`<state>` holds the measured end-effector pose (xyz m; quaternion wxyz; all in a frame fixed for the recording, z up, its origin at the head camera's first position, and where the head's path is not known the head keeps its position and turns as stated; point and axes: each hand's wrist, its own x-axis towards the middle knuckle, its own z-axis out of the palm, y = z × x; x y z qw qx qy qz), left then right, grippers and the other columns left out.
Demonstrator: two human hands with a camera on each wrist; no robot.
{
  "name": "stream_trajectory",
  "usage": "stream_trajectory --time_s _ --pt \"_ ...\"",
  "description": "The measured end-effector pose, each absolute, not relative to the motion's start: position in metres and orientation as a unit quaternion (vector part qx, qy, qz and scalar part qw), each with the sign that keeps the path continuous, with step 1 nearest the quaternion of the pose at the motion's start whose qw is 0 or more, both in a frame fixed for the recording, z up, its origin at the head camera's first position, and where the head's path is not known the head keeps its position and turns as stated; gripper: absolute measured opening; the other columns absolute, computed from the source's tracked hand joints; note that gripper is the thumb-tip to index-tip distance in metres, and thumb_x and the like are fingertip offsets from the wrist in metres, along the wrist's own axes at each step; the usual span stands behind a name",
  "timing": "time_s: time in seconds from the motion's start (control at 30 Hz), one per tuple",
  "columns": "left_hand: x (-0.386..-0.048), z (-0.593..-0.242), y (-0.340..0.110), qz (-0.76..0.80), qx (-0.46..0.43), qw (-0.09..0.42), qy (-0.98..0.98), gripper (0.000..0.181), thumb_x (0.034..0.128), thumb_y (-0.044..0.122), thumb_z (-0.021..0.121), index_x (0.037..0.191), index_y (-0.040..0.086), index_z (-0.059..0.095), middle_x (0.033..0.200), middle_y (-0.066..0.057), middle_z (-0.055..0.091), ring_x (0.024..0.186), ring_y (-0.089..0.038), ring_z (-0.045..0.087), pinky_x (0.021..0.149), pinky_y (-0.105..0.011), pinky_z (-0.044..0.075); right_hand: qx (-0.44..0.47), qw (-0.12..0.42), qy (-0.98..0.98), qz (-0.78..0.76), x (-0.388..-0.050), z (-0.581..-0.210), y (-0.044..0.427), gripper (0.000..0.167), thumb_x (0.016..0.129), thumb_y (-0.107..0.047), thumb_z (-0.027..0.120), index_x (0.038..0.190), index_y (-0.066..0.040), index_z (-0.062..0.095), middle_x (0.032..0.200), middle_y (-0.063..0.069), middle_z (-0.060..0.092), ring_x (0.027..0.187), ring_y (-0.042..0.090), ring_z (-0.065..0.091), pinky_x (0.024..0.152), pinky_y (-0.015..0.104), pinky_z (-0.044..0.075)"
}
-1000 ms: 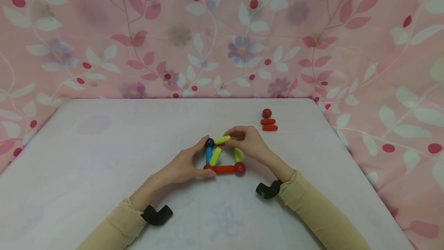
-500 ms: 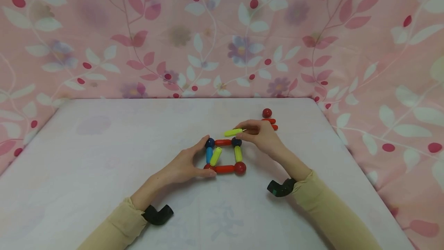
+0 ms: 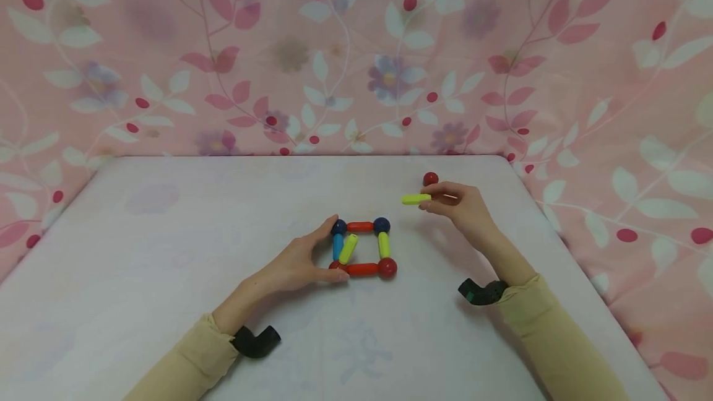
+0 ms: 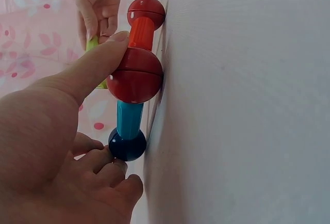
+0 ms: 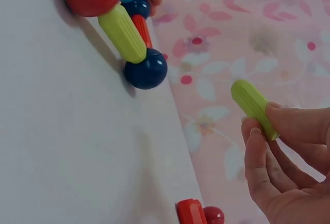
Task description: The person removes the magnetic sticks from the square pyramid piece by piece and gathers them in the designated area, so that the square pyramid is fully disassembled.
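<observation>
- Rod-and-ball frame [image 3: 362,270]: four-sided, on the white table [image 3: 278,351]; its near red side runs left to right between red balls.
- Left hand [image 3: 298,263]: thumb and fingers set wide, holding the frame's left side, thumb on the near red ball [image 4: 135,75], a fingertip at the dark blue ball [image 3: 339,226].
- Slanted yellow-green rod [image 3: 348,249]: seems to rise from the near left red ball, though the thumb partly covers its foot.
- Far red rod [image 3: 360,226]: left to right between two dark blue balls.
- Right hand [image 3: 459,203]: raised above the table, narrowly pinching one end of a loose yellow-green rod [image 3: 413,200]; that rod's long axis runs left to right, free end pointing left.
- Loose red ball [image 3: 431,179]: just beyond the right fingertips.
- Pink floral cloth [image 3: 334,30]: behind the table.
</observation>
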<state>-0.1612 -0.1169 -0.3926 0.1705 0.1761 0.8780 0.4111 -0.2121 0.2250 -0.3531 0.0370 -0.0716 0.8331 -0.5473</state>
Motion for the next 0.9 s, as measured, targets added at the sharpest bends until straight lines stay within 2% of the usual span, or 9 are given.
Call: stream_trajectory --time_s 0.37,0.53,0.7,0.9 --pt "-0.162 -0.393 -0.117 0.412 0.176 0.171 0.877 0.111 0.0746 0.053 0.084 0.161 0.028 0.019 0.165 0.001 0.027 0.153 -0.027 0.023 0.119 -0.057 0.026 -0.04 0.045 0.846 -0.529 -0.226 -0.365 0.255 0.048 0.094 -0.034 0.071 0.132 -0.006 0.063 0.127 0.009 0.066 0.115 0.018 0.059 0.089 0.015 0.052" --pt "-0.162 -0.393 -0.117 0.411 0.176 0.171 0.878 0.112 0.0742 0.054 0.084 0.161 0.028 0.018 0.165 0.001 0.026 0.153 -0.027 0.023 0.119 -0.057 0.027 -0.016 0.056 0.85 -0.524 -0.231 -0.371 0.268 0.045 0.094 -0.033 0.07 0.131 -0.007 0.064 0.13 0.012 0.063 0.118 0.021 0.054 0.089 0.015 0.052" --pt "-0.162 -0.394 -0.117 0.409 0.174 0.171 0.879 0.112 0.0737 0.055 0.084 0.161 0.03 0.018 0.165 0.001 0.027 0.152 -0.027 0.023 0.119 -0.058 0.027 -0.009 0.06 0.852 -0.52 -0.233 -0.373 0.276 0.043 0.095 -0.029 0.07 0.13 -0.004 0.064 0.132 0.015 0.06 0.118 0.023 0.051 0.087 0.013 0.05" --pt "-0.161 -0.393 -0.117 0.408 0.175 0.171 0.88 0.112 0.0743 0.054 0.084 0.161 0.029 0.018 0.165 0.001 0.027 0.152 -0.027 0.023 0.119 -0.057 0.027 -0.002 0.072 0.858 -0.509 -0.234 -0.377 0.286 0.042 0.094 -0.028 0.071 0.129 -0.004 0.064 0.133 0.014 0.058 0.118 0.024 0.05 0.087 0.012 0.048"
